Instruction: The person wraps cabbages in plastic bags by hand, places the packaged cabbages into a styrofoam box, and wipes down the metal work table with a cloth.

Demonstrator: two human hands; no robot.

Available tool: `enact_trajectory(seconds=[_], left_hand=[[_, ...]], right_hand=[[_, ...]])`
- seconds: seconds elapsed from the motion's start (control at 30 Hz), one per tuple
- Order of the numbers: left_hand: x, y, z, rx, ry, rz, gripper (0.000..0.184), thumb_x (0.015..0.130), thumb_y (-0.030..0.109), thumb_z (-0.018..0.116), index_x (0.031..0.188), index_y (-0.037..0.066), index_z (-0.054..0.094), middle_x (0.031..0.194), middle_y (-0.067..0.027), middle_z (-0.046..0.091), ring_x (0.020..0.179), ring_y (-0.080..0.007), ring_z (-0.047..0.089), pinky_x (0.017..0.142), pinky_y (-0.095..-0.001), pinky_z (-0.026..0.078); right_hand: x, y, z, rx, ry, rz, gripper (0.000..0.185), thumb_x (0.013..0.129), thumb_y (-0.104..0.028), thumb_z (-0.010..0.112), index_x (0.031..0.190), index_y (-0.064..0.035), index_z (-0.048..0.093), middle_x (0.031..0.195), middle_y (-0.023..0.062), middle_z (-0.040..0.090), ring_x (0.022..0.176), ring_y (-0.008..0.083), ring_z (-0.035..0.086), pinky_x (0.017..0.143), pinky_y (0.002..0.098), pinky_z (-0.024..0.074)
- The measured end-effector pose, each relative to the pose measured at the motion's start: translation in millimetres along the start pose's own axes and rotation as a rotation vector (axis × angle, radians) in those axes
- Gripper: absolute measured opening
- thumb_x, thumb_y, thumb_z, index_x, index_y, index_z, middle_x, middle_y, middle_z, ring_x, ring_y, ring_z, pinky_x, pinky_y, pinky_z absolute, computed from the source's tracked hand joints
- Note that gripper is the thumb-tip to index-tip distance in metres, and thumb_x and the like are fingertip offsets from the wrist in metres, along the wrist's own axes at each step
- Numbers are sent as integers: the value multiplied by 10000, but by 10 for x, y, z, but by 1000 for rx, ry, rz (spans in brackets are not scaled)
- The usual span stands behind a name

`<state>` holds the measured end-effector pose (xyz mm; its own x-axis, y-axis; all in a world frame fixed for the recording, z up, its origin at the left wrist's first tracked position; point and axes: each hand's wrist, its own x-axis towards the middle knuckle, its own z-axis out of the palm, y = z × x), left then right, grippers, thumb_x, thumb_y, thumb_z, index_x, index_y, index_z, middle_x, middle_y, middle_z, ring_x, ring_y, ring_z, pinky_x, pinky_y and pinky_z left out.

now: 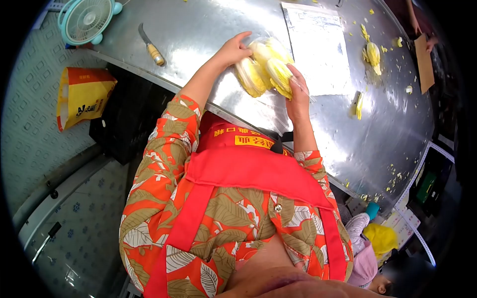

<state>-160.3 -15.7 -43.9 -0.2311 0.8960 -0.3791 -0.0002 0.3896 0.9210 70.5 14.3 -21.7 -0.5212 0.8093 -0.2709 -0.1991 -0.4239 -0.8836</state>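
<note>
A clear plastic bag (278, 111) with several yellow-white napa cabbages (266, 67) in it is between my hands, over the near edge of the metal table. My left hand (237, 49) grips the bag's far left side, its index finger pointing outward. Curled around the right side, my right hand (299, 94) presses against a cabbage through the film. The fingers under the bag are partly hidden. To the left of my left hand lies a curved knife (151, 45) with a wooden handle. A flat whitish sheet or board (320, 49) lies just beyond my right hand.
A loose napa cabbage (372, 55) and leaf scraps (359, 105) lie on the right of the metal table (338, 134). A turquoise fan (89, 20) stands at the far left corner. Another person's hand (431, 42) is near cardboard (424, 64). Another person (365, 248) is at lower right.
</note>
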Motion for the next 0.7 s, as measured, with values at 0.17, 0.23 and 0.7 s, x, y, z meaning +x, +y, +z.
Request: enact_trajectory(seconds=[0.17,0.23,0.7], left_hand=[[4,-12,9,13,19,1,630,771,101,581,1356,116,349,813,-44,555,765,-134,542,711,-270,439],[19,-4,14,17,20,7,633,766,100,582,1355,116,351,812,-45,556,765,-135,543,709,-270,440],[-31,58,76,20,38,44,553,810,-5,534,1325,149,405,889,-63,590,813,-123,560,716,-258,464]], right_hand=[[-35,-63,75,-247,33,-114,354,885,-115,475,1225,-17,479,1239,88,488,1154,181,433,980,289,328],[-55,-34,111,-256,27,-42,418,894,-193,483,1267,-14,425,1270,96,460,1166,199,435,1002,299,324],[-40,190,336,-732,-251,-388,577,873,-329,533,1352,-97,310,1343,201,344,1252,335,331,1036,395,270]])
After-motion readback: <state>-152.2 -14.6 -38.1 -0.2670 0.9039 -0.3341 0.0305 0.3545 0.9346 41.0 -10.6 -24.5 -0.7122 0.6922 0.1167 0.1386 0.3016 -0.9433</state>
